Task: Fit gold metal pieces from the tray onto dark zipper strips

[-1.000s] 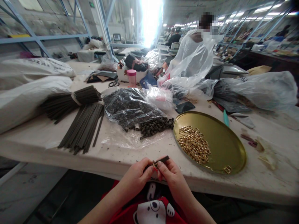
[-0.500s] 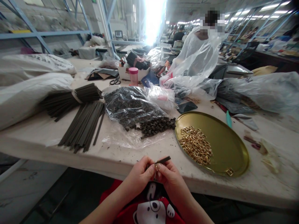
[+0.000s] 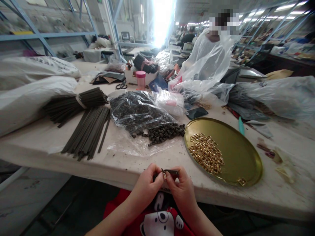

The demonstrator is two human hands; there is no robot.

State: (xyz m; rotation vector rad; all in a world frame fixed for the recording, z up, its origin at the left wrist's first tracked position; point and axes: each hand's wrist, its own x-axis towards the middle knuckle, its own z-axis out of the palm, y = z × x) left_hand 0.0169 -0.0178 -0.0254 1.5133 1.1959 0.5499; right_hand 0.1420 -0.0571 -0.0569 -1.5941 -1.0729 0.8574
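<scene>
My left hand (image 3: 150, 179) and my right hand (image 3: 181, 184) meet at the table's front edge, both with closed fingers. Between their fingertips is a small gold buckle (image 3: 164, 175), pinched mainly by the left thumb and finger. A short dark strap (image 3: 173, 171) runs from the buckle into my right fingers, which grip it. The fingers hide part of the buckle and how the strap passes through it. To the right, a pile of gold buckles (image 3: 206, 154) lies on a round gold tray (image 3: 240, 149). One more buckle (image 3: 241, 181) sits near the tray's front rim.
Small dark loops (image 3: 164, 133) spill from a clear plastic bag (image 3: 140, 109) ahead. Long dark strips (image 3: 86, 134) and a tied bundle (image 3: 76, 102) lie left. A phone (image 3: 197, 112), a pink-lidded jar (image 3: 140, 80) and scissors (image 3: 121, 86) stand farther back. A person (image 3: 206, 49) is beyond the table.
My right hand has turned and its fingers have risen a little around the strap. The strap's free end has tipped lower and is now partly covered by those fingers.
</scene>
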